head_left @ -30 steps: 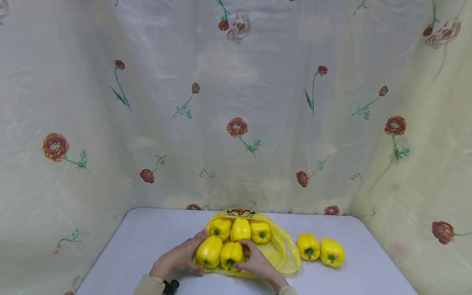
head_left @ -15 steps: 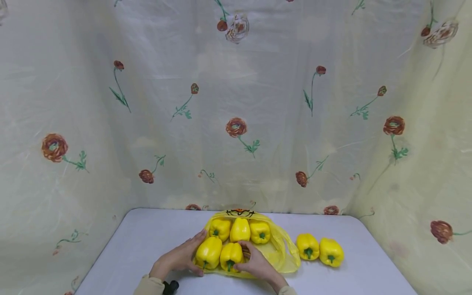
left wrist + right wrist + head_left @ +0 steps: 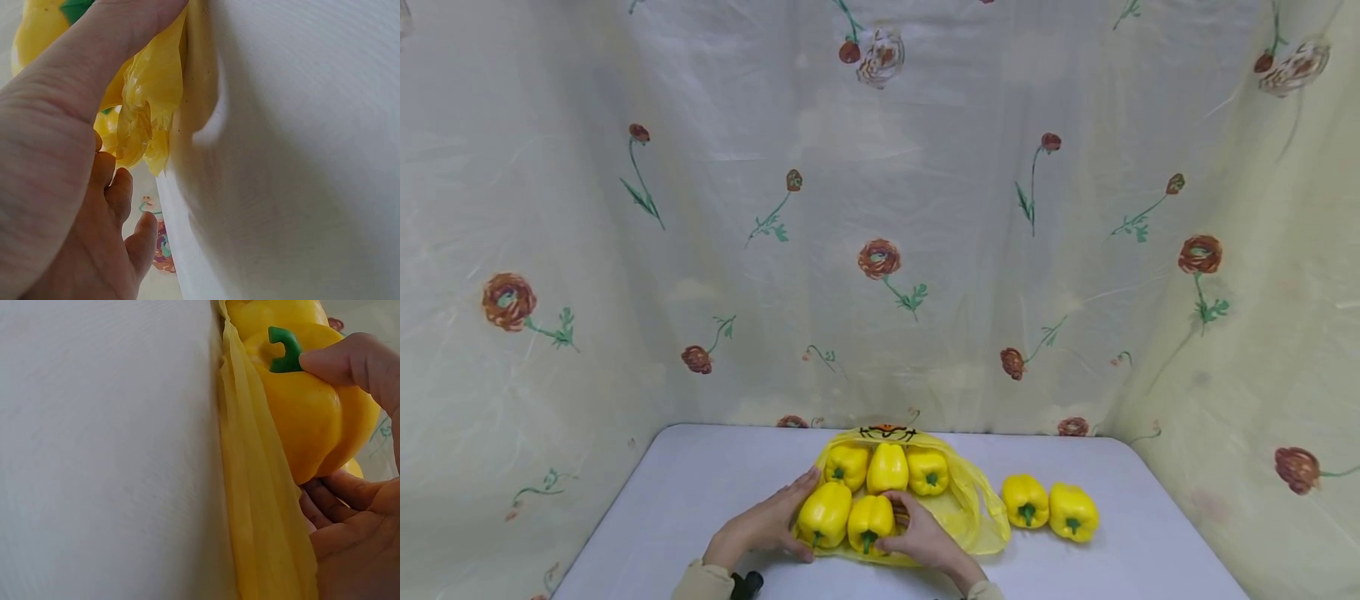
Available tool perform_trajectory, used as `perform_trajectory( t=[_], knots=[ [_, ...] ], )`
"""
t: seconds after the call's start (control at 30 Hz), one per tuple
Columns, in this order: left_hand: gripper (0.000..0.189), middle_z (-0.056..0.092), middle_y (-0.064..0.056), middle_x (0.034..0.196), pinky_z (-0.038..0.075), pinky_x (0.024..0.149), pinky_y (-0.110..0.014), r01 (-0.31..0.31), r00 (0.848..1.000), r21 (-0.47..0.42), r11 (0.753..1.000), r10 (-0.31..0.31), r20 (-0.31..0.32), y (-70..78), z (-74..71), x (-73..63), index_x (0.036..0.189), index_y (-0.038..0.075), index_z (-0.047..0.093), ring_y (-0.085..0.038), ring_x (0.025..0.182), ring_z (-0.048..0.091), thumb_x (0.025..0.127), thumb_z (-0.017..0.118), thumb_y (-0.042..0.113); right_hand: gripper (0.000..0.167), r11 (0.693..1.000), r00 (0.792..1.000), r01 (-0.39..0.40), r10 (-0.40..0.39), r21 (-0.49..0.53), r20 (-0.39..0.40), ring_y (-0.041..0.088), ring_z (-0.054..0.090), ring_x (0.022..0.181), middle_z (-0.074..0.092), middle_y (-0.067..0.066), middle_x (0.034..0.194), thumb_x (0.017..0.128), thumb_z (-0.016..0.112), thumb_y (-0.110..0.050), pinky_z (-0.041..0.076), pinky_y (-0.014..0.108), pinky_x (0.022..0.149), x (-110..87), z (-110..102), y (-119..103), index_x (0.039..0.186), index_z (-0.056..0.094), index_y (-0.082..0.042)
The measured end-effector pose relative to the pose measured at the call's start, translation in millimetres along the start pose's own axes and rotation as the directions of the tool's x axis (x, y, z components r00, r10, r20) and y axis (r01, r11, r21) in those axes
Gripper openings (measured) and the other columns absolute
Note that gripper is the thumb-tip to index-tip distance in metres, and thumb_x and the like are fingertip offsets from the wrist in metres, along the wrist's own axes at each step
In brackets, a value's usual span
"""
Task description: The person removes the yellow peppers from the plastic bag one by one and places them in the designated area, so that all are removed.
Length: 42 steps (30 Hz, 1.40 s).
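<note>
Several yellow bell peppers sit in the mouth of a yellow plastic bag (image 3: 992, 537) on the table. My right hand (image 3: 921, 533) grips the front right bell pepper (image 3: 871, 521); in the right wrist view, the thumb presses beside its green stem (image 3: 286, 351) and the fingers reach under its side. Against the left side of the front left bell pepper (image 3: 825, 512) lies my left hand (image 3: 767, 517), fingers extended along the bag and thumb at the front edge. In the left wrist view, crumpled bag plastic (image 3: 153, 81) hangs beside that hand. Behind stand three more peppers (image 3: 887, 467).
To the right of the bag, two loose yellow bell peppers (image 3: 1026, 500) rest side by side on the white table (image 3: 715, 467). A black object (image 3: 747, 583) shows at the left wrist. Floral curtains (image 3: 880, 333) enclose the back and sides.
The view shifts very slightly. Both hands, the peppers and the bag hold the same positions.
</note>
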<state>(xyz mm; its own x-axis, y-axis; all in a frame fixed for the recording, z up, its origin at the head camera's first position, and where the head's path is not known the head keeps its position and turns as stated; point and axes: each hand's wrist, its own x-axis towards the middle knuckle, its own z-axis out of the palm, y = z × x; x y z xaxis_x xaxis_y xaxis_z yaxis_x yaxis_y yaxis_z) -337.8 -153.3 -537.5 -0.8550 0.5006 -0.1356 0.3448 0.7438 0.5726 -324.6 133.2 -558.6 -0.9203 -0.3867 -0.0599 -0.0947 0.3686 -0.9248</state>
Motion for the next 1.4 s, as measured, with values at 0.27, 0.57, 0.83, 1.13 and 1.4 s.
perform_trajectory(
  t=[0.27,0.57,0.83,1.13,1.4],
  knots=[
    [0.126,0.009,-0.008,0.164,0.017,0.119,-0.055,0.010,1.000,-0.004,1.000,-0.010,0.002,-1.4,1.8,2.0,0.157,0.016,0.009,-0.032,0.149,0.017,0.062,0.087,0.045,0.071,1.000,1.000,0.007,-0.007,-0.014,0.007,0.033,0.049,0.126,0.049,0.013,0.137,0.075,0.082,-0.022,0.042,0.053,0.106,-4.7,-3,-5,0.135,0.046,-0.007],
    [0.125,0.008,-0.008,0.164,0.018,0.119,-0.056,-0.025,1.000,-0.010,1.000,0.025,0.009,-3.4,1.6,1.0,0.157,0.015,0.008,-0.032,0.149,0.016,0.064,0.086,0.044,0.073,1.000,1.000,0.014,-0.014,0.006,0.020,0.036,0.048,0.128,0.046,0.016,0.139,0.078,0.079,-0.025,0.044,0.050,0.105,-6.8,-12,-11,0.138,0.042,-0.006],
    [0.125,0.008,-0.009,0.164,0.019,0.118,-0.057,-0.029,1.000,-0.004,1.000,0.029,0.007,-3.4,2.0,0.7,0.156,0.014,0.007,-0.033,0.149,0.016,0.064,0.086,0.044,0.074,0.999,0.999,0.046,-0.046,0.029,-0.002,0.037,0.047,0.130,0.045,0.019,0.140,0.081,0.077,-0.024,0.043,0.050,0.107,-12.6,-22,-23,0.141,0.039,-0.004],
    [0.124,0.008,-0.009,0.164,0.019,0.118,-0.057,-0.029,1.000,-0.004,1.000,0.029,0.007,-4.1,1.7,1.1,0.156,0.014,0.008,-0.034,0.148,0.017,0.065,0.086,0.044,0.075,0.998,0.998,0.052,-0.051,0.035,-0.034,0.034,0.048,0.129,0.046,0.017,0.140,0.081,0.077,-0.025,0.042,0.050,0.108,-16.7,-34,-32,0.141,0.038,-0.004],
    [0.123,0.008,-0.008,0.164,0.021,0.116,-0.060,-0.028,1.000,-0.038,0.999,0.028,0.007,-4.1,0.1,1.0,0.156,0.014,0.008,-0.035,0.148,0.017,0.065,0.087,0.042,0.076,0.998,0.998,0.047,-0.045,0.034,-0.052,0.035,0.046,0.130,0.044,0.018,0.143,0.082,0.077,-0.028,0.039,0.052,0.110,-19.0,-42,-36,0.142,0.038,-0.004]
  ],
)
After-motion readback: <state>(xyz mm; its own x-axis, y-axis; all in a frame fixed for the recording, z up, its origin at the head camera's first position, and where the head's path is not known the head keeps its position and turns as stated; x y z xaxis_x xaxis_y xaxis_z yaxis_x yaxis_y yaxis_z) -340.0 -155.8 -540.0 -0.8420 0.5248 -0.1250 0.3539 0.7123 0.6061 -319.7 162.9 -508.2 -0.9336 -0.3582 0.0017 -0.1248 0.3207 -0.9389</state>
